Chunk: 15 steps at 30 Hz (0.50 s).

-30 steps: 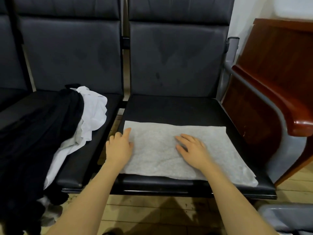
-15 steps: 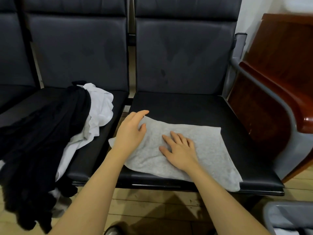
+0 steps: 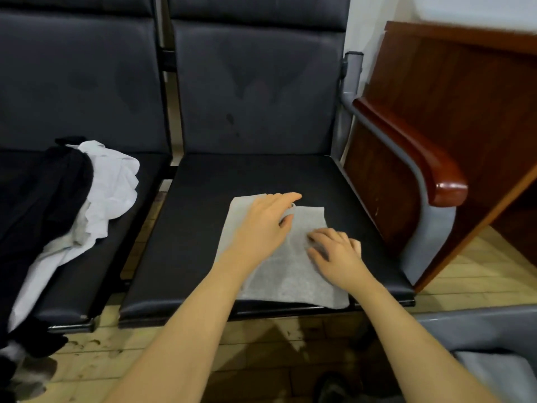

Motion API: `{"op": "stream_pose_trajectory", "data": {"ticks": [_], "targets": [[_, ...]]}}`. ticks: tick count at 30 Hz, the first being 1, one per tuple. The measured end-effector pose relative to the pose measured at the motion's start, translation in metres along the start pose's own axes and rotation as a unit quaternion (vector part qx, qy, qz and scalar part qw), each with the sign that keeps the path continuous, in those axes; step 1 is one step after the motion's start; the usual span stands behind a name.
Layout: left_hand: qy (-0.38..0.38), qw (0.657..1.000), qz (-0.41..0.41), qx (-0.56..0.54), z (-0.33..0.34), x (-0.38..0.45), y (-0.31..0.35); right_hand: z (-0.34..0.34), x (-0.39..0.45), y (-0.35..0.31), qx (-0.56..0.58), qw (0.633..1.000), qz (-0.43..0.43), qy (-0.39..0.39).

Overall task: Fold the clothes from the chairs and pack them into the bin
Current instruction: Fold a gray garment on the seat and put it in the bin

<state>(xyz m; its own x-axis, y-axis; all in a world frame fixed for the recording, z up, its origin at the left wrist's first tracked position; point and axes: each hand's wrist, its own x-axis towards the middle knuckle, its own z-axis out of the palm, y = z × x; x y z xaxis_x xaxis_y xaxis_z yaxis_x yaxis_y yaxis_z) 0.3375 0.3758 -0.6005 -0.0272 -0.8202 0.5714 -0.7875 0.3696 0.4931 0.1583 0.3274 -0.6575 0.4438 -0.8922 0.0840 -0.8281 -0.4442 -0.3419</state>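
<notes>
Pinching cloth edge, left hand (seat bare leftward).

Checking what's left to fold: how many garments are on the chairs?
3 visible: a grey cloth on the right seat under both hands, and a black garment with a white garment heaped on the left seat. More may be hidden in that heap.

dim indoor light — soft shadows under seats | glare on armrest | edges bowed, slightly blurred
</notes>
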Motion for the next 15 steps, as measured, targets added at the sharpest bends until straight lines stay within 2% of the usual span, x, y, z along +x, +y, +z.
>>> {"op": "stream_pose_trajectory", "data": {"ticks": [3,7,9,12,15], "targets": [[-0.009,1.0,0.0,-0.014,0.023,0.008,0.015,0.003,0.0,0.004,0.071,0.997,0.009,0.023],[-0.047,0.998,-0.021,-0.034,0.041,0.013,0.021,-0.002,-0.002,0.009,0.256,0.951,0.088,0.148],[-0.04,0.998,-0.053,-0.017,0.042,0.012,0.016,-0.004,-0.003,0.012,0.262,0.941,0.115,0.182],[0.02,0.995,-0.089,0.036,0.037,0.006,0.0,-0.006,-0.002,0.009,0.233,0.951,0.106,0.171],[-0.009,0.99,-0.102,0.097,0.033,0.0,-0.02,-0.005,0.008,0.001,0.232,0.952,0.109,0.17]]}}
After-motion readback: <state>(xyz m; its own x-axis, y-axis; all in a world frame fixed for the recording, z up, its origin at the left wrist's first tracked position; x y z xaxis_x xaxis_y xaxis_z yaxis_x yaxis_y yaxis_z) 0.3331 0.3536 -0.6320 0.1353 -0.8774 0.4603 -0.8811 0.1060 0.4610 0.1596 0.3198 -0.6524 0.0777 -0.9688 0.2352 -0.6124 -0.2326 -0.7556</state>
